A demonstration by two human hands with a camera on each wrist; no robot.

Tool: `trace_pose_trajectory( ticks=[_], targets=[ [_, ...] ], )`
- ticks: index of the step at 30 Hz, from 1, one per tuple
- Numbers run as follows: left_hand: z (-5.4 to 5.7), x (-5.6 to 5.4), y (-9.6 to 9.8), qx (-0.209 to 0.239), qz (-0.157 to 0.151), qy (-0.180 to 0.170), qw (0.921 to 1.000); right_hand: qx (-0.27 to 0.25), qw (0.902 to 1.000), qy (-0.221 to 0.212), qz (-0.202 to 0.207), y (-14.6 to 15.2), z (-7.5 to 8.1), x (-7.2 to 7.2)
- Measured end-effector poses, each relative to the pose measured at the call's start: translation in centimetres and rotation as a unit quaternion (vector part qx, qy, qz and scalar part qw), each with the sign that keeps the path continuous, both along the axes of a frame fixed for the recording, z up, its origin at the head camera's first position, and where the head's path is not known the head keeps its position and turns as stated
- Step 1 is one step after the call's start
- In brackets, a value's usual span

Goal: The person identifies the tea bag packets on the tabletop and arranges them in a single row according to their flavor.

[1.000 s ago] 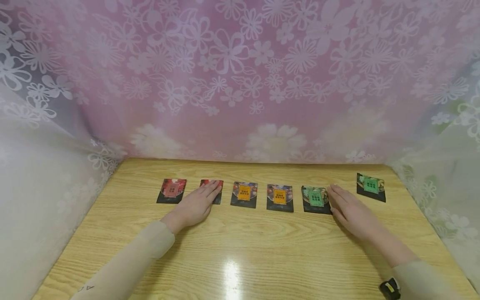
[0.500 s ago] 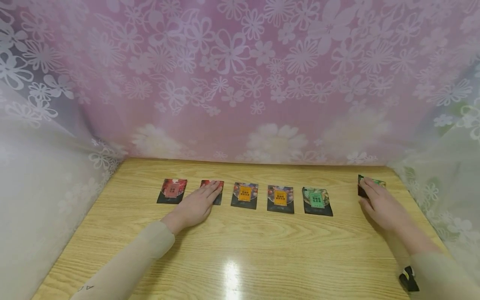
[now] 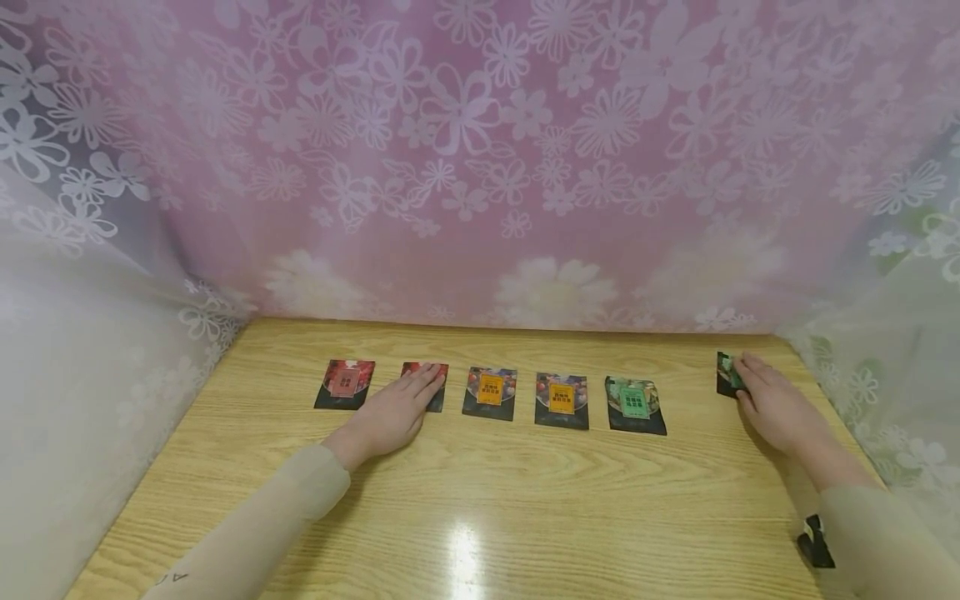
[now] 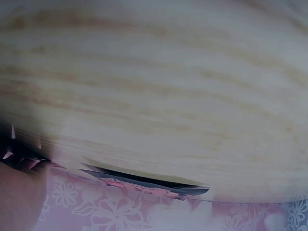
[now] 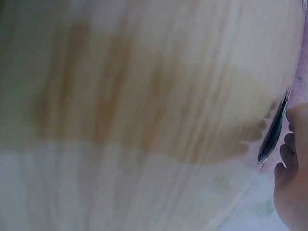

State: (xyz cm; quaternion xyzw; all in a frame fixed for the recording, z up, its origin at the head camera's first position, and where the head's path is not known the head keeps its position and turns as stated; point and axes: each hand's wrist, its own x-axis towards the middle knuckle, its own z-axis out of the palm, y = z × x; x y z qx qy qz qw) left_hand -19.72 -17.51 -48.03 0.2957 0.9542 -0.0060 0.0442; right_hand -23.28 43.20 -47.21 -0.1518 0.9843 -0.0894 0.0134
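Note:
In the head view, my left hand (image 3: pixel 393 408) rests with straight fingers on a red and black sachet (image 3: pixel 433 400), covering most of it. At the far right, my right hand (image 3: pixel 780 408) touches a green and black sachet (image 3: pixel 729 375) and hides its right part. Between the hands lie two sachets with orange labels, an orange-labelled sachet (image 3: pixel 490 393) and its twin sachet (image 3: pixel 561 402), then a green-labelled sachet (image 3: pixel 636 406). Left of my left hand is another red sachet (image 3: pixel 345 384). The right wrist view shows the right hand (image 5: pixel 293 168) beside a dark sachet (image 5: pixel 274 132) seen edge-on.
The sachets lie in a spaced row near the back edge of a wood-grain table (image 3: pixel 480 492). A pink floral curtain (image 3: pixel 480 208) hangs behind it, with pale sheer curtains at both sides. A black strap piece (image 3: pixel 816 542) is by the right sleeve.
My right hand has left the inner green sachet and moved right to the outermost one, then shifted from its left part to its right part. The left hand stays in place.

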Motion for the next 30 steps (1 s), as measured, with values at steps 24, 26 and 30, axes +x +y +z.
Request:
trace_pose_trajectory(
  ticks=[24, 26, 30],
  targets=[
    [-0.2, 0.0, -0.2, 0.013, 0.001, 0.001, 0.9999, -0.002, 0.9993, -0.014, 0.035, -1.8, -0.1, 1.6],
    [-0.2, 0.0, -0.2, 0.015, 0.001, 0.000, 0.9999, -0.002, 0.9992, -0.014, 0.037, -2.1, -0.1, 1.8],
    [-0.2, 0.0, -0.2, 0.018, 0.000, 0.000, 0.9998, -0.002, 0.9991, -0.009, 0.042, -2.8, 0.1, 2.3]
  ],
)
